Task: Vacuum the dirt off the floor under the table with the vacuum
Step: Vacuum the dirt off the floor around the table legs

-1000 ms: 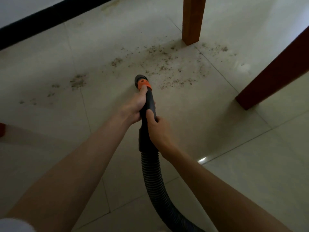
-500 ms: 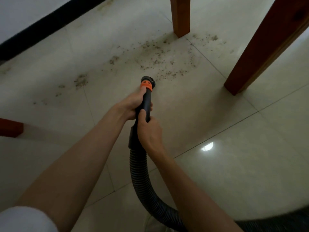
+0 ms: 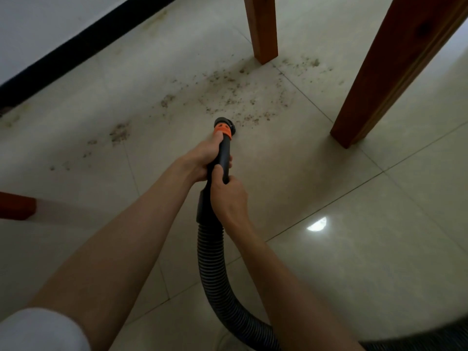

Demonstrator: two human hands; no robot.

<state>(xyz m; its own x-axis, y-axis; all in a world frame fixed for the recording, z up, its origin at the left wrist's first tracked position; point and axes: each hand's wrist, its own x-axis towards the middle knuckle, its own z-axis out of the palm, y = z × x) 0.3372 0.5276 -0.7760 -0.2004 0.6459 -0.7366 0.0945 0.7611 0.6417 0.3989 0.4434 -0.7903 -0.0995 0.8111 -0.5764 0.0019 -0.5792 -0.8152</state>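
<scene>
From the head view, the left hand [image 3: 202, 159] grips the black nozzle [image 3: 224, 138] just behind its orange ring; the right hand [image 3: 229, 197] holds the same tube lower, where the hose [image 3: 211, 252] begins; the mouth sits at the near edge of the dirt [image 3: 233, 92], between two table legs [image 3: 262, 29]; I would keep the mouth low and move slowly across the crumbs, then to the left patch [image 3: 119, 133].

Glossy tile floor [image 3: 329, 249], ribbed matt plastic hose [image 3: 211, 257], grained wooden table legs [image 3: 395, 62]
</scene>
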